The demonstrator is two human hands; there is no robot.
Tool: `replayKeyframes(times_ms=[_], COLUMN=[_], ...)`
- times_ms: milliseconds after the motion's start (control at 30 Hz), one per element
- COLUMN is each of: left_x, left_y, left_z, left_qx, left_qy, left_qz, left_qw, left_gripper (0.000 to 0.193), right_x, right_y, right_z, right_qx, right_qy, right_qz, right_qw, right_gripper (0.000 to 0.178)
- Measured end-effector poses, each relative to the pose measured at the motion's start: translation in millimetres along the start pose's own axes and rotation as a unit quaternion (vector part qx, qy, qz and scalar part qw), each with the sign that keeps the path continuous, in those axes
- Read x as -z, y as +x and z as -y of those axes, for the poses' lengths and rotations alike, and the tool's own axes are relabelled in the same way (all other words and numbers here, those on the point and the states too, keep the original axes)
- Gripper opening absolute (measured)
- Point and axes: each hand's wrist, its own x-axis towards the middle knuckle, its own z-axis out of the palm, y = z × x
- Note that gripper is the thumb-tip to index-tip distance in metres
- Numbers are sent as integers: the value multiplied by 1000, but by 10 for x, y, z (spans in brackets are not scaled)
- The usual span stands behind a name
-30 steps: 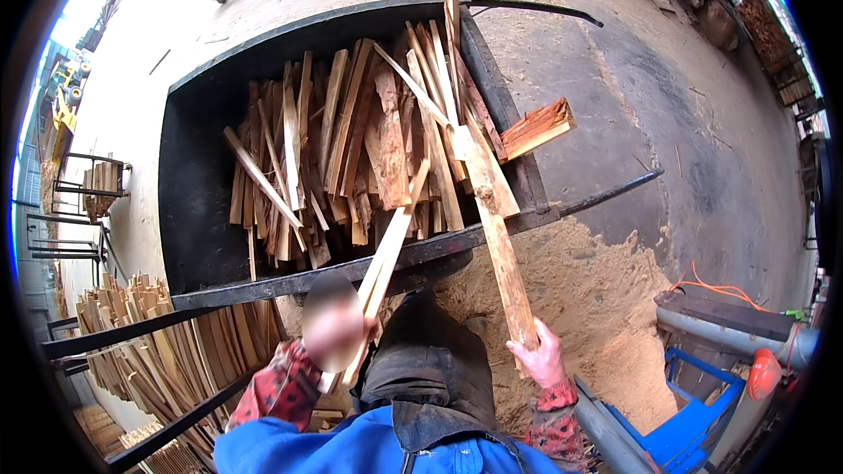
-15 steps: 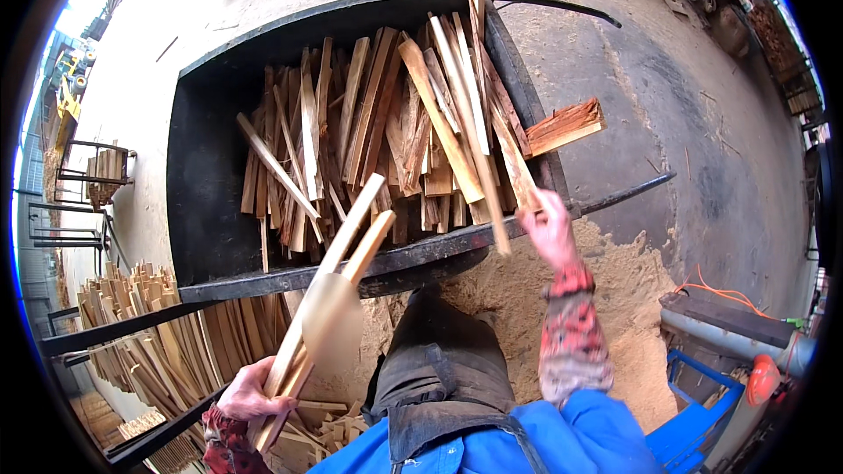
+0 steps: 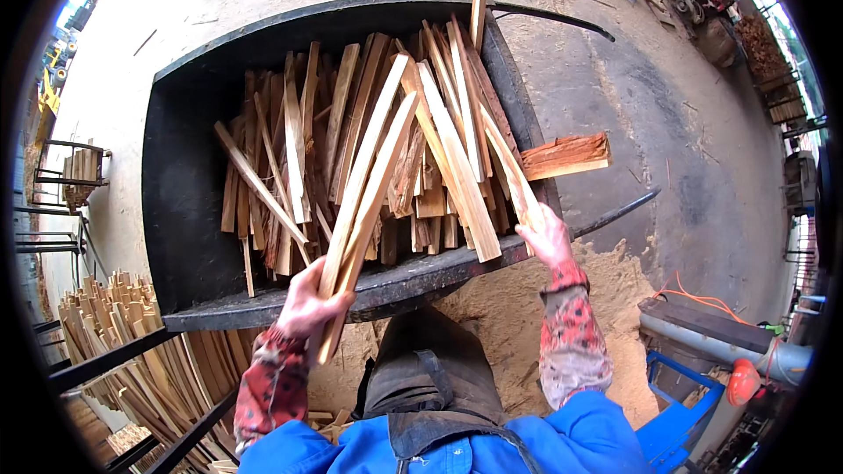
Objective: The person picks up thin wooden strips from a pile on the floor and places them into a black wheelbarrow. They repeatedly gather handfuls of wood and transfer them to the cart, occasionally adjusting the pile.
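My left hand is closed around the lower ends of two pale wooden strips. They slant up over the near rim of a black metal bin. Inside the bin lies a heap of rough wooden strips, most with their ends pointing toward me and away. At the bin's front right corner my right hand grips the near end of another wooden strip; its far end rests among the heap. A wider pale strip lies between my hands, its near end by the front rim.
One reddish board sticks out over the bin's right side. Black handle bars extend to the right. At lower left a black rack holds many upright strips. Sawdust covers the floor beside a blue frame and grey pipe.
My left hand has moved forward and right, bringing its two strips over the heap. A blurred pale shape in front of them is gone. My right hand stays at the strip's near end.
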Motion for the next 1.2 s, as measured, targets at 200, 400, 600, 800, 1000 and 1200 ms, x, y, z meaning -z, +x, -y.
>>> replayKeyframes(times_ms=[200, 400, 600, 800, 1000, 1200], left_x=[-397, -979, -1875, -1933, -1720, -1533], left_y=[1459, 1719, 1856, 2055, 2276, 2991], left_z=[522, 340, 345, 376, 291, -239], left_qx=[-119, -224, -398, -429, -297, -244], left_qy=[-56, 343, 369, 465, 457, 327], left_qz=[-34, -197, 123, 192, 106, -32], left_qw=[991, 891, 831, 750, 831, 912], left_gripper=[74, 68, 71, 62, 74, 40], right_x=[194, 393, 301, 247, 495, 672], right_y=[-777, -1458, -1059, -196, 182, 1026], right_z=[243, 503, 700, 523, -411, -864], right_qx=[-9, -81, -41, 82, 1, 57], right_qy=[-54, -10, 29, 50, 94, 55], right_qz=[-44, -88, -113, -79, -142, -131], right_qw=[998, 993, 992, 992, 985, 988], right_gripper=[61, 63, 59, 55, 39, 48])
